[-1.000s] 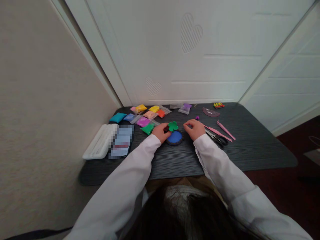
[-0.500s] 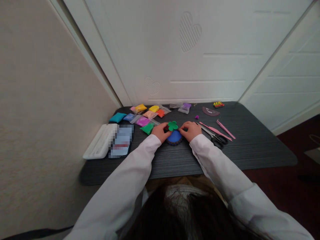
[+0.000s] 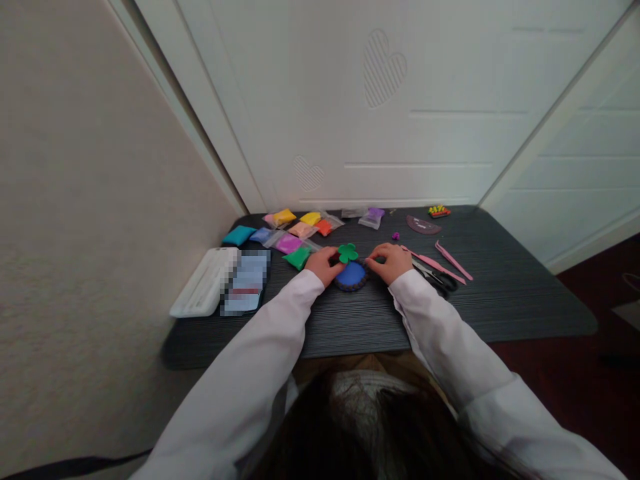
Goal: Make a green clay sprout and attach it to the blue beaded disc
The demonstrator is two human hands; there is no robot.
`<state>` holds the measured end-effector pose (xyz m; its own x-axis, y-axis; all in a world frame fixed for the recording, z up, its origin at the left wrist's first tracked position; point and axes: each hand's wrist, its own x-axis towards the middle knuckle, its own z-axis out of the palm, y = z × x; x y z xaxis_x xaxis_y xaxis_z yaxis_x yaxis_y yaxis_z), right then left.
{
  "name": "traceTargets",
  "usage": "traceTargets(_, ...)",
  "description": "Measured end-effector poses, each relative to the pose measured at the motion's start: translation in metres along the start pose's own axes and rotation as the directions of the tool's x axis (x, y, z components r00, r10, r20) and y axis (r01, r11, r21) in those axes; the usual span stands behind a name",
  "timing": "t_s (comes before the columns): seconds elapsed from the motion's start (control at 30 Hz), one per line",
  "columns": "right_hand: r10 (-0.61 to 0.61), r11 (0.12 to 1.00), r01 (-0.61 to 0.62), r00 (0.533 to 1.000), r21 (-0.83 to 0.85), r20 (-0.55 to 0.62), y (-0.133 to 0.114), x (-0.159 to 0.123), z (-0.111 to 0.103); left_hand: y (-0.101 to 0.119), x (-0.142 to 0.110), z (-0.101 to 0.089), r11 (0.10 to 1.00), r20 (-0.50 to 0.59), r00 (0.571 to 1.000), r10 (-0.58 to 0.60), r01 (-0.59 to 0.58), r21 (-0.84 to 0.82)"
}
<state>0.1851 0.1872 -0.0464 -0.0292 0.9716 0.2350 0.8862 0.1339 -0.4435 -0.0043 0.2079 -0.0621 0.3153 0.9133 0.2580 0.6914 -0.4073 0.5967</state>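
Observation:
My left hand (image 3: pixel 325 265) is closed at the left side of a bright green clover-shaped clay piece (image 3: pixel 348 253), its fingertips against it. Just below lies a round blue disc (image 3: pixel 351 274) with a dark braided-looking rim, flat on the table; the green piece covers its far edge. On the disc's right, my right hand (image 3: pixel 393 263) has thumb and forefinger pinched together close to the rim. Anything between those fingertips is too small to make out. A small purple clay lump (image 3: pixel 395 236) rests beyond the right hand.
Scissors (image 3: pixel 437 279), a pink tool (image 3: pixel 435 264) and pink tweezers (image 3: pixel 454 260) lie to the right. Several clay packets (image 3: pixel 289 243) spread across the back left. A white case (image 3: pixel 206 283) and a phone (image 3: pixel 247 283) lie at the left edge of the dark table (image 3: pixel 330 333).
My right hand moved left to the disc's rim, then drew back slightly to the right, fingers still pinched. My left hand has stayed at the green piece.

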Motion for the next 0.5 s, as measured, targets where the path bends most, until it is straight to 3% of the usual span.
traceTargets(0.3,-0.021,1.000,0.021,1.000,0.015,0.023,-0.0036,-0.0016,0.0051,-0.0029,0.0022,0.0016,0.999,-0.005,1.000,-0.004,0.004,-0.048)
traceTargets(0.5,-0.055,0.995,0.057,0.998,0.076,-0.033,-0.0072,-0.0015,0.0003,-0.0049,0.0024,0.0025,0.995,-0.021,1.000,-0.013,0.011,-0.098)
